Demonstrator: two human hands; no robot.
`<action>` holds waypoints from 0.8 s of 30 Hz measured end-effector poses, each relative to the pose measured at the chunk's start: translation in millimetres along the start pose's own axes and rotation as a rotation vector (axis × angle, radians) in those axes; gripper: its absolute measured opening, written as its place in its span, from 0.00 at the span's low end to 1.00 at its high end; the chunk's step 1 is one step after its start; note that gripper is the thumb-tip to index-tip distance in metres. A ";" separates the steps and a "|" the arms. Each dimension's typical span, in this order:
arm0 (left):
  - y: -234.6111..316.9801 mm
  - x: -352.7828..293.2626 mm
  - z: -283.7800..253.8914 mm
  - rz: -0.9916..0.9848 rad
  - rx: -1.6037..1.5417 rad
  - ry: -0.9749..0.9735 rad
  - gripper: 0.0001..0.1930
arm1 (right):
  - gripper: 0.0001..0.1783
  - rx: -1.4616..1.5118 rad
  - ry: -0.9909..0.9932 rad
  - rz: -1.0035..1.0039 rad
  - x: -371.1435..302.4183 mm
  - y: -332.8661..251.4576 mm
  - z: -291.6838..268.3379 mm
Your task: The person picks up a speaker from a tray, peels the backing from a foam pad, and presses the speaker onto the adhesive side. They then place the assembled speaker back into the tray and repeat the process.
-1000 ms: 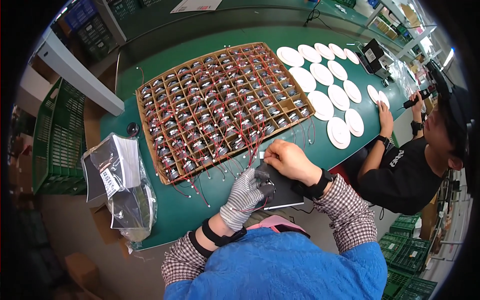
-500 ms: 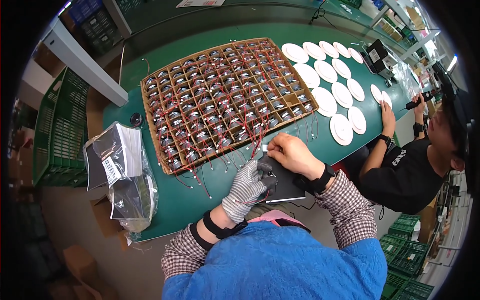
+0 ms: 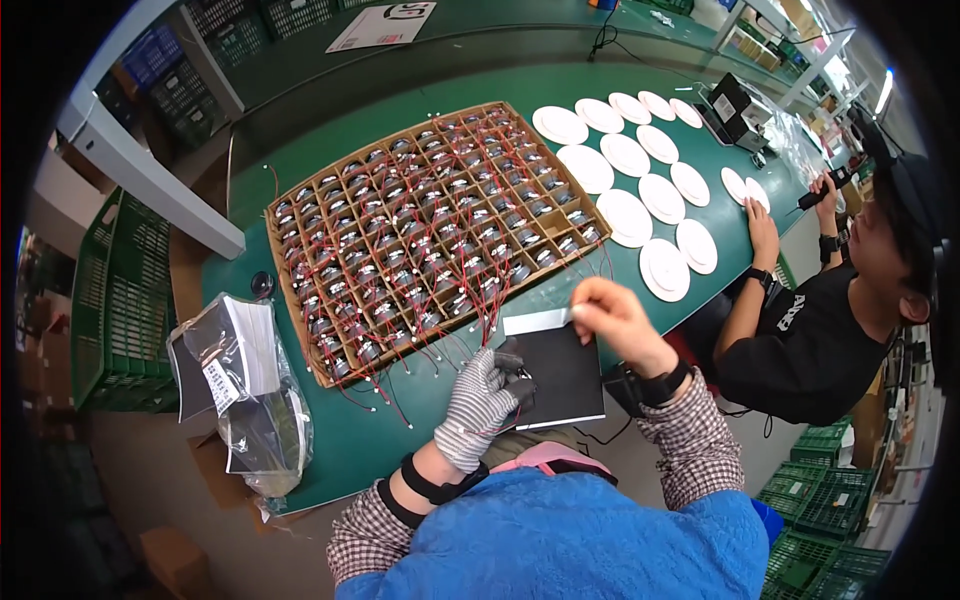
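My left hand point(image 3: 478, 405), in a grey-and-white striped glove with dark fingertips, is closed around a small speaker point(image 3: 524, 374), mostly hidden by the fingers. It rests over the left side of a black sheet point(image 3: 560, 385) at the table's near edge. Bare, my right hand point(image 3: 615, 318) pinches the right end of a white strip point(image 3: 535, 322) at the sheet's far edge. Just beyond both hands lies a cardboard divider tray point(image 3: 322, 374), its cells holding many small round speakers point(image 3: 435, 257) with red and black wires trailing over the near side.
White round discs point(image 3: 630, 218) stand in rows right of the tray. At the right, a co-worker point(image 3: 800, 330) touches one disc and holds a black screwdriver-like tool point(image 3: 822, 188). A plastic bag of black sheets point(image 3: 255, 380) lies left, beside a grey post point(image 3: 150, 160).
My right hand has moved right, and much more of the white strip shows. My left hand has shifted slightly left and down in view, still closed. The whole view has shifted a little.
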State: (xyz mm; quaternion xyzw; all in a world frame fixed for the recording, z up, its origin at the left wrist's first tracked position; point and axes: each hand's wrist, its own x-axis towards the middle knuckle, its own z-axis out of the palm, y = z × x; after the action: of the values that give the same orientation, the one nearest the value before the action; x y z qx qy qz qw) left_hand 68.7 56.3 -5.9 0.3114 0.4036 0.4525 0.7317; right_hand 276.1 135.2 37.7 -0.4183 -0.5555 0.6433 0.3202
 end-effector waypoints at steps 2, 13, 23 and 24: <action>-1.3 -0.4 1.3 0.002 0.027 0.014 0.14 | 0.06 0.140 0.044 -0.080 -6.8 -6.0 -13.2; 10.9 -1.1 2.5 -0.072 -0.304 0.026 0.13 | 0.08 0.218 0.061 -0.179 -38.4 -43.8 -21.7; 3.7 -10.6 -0.5 0.125 -0.180 0.017 0.19 | 0.07 -0.046 -0.280 -0.018 -22.0 -15.3 38.9; 7.5 -12.1 0.8 0.074 -0.278 -0.006 0.19 | 0.07 -0.034 -0.284 0.008 -20.8 -14.0 40.7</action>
State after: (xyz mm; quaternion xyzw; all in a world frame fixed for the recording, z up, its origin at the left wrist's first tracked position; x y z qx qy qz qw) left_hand 63.1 48.2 4.4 0.2228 0.3231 0.5297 0.7519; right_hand 248.2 101.2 56.6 -0.3307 -0.6045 0.6877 0.2287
